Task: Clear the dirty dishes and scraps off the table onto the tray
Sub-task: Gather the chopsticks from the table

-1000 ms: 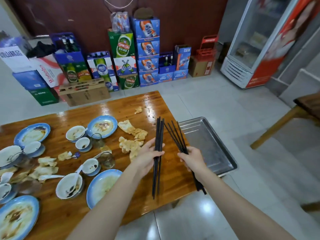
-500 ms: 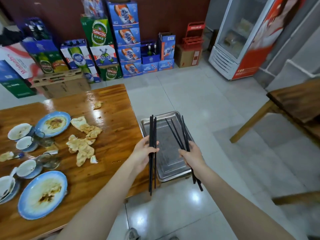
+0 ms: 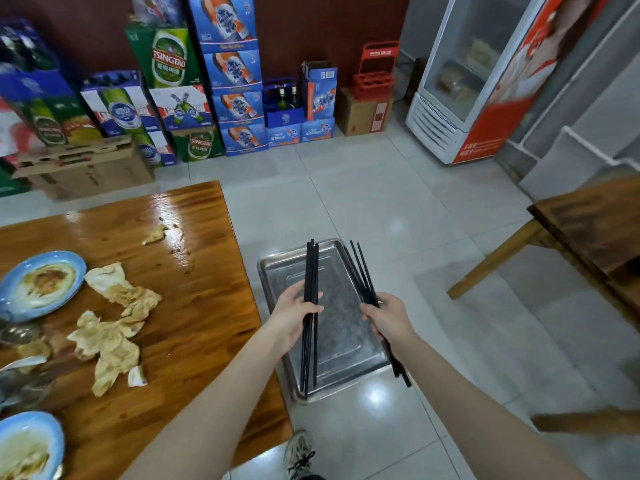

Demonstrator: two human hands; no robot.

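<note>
Holding black chopsticks [image 3: 310, 271] in each hand over tray [image 3: 277, 271].

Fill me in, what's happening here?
A person is clearing a table. Each hand holds a bundle of black chopsticks above the metal tray beside it: left hand with the left bundle, right hand with the right bundle. The tray has nothing lying in it. Dirty plates and crumpled napkins remain on the table.
</note>
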